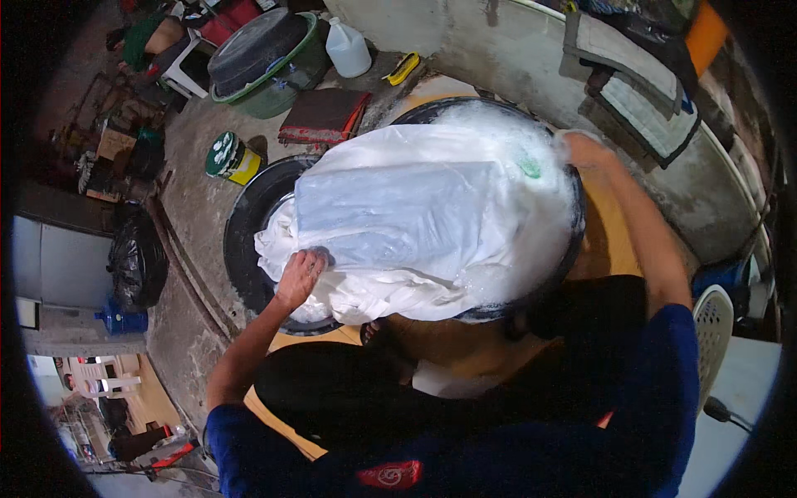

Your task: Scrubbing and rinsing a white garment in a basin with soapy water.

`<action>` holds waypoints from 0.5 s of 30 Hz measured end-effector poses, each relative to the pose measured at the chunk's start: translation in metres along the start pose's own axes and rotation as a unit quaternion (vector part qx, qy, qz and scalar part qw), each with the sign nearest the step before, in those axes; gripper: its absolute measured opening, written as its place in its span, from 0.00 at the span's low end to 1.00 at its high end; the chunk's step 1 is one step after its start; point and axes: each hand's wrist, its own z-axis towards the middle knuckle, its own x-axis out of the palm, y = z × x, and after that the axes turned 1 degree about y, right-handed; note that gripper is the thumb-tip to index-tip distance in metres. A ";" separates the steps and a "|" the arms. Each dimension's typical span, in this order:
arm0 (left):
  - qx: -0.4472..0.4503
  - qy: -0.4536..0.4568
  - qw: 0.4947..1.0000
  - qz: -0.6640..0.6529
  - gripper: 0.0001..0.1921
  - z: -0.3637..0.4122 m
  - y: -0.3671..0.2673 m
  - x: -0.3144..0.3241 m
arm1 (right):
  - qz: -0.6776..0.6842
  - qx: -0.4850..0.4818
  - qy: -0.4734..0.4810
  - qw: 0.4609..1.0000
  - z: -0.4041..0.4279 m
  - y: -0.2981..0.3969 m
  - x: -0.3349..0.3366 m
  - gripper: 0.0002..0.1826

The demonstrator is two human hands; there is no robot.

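Note:
A large wet white cloth (398, 305) drapes over a flat rectangular shape, which shows bluish through the fabric. It spans from a black basin (240, 249) on the left to a second black basin (576, 239) filled with white suds (535, 218). My left hand (304, 271) has its fingers curled on the near left part of the cloth. At the far right rim of the sudsy basin is my right hand (582, 149), blurred and partly covered by foam. Whether it grips anything is unclear. Something green (529, 167) shows among the suds near it.
Beyond the basins are a folded dark mat (324, 115), a lidded bucket (233, 159), a white jug (347, 50), a yellow brush (403, 68) and a green tub (268, 103). Mats (647, 115) hang over a low concrete wall (498, 56). A person (146, 40) is at upper left.

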 end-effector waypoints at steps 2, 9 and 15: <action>0.003 -0.093 0.995 -0.043 0.17 -0.011 0.002 0.006 | 0.003 0.020 0.031 0.999 -0.032 0.020 -0.042 0.19; 0.034 -0.136 0.986 -0.092 0.13 -0.026 -0.004 0.003 | 0.140 0.128 -0.137 0.972 -0.201 -0.006 -0.021 0.10; 0.044 -0.129 0.984 -0.119 0.11 -0.040 -0.015 0.008 | 0.249 0.248 -0.270 0.896 -0.303 0.027 0.067 0.10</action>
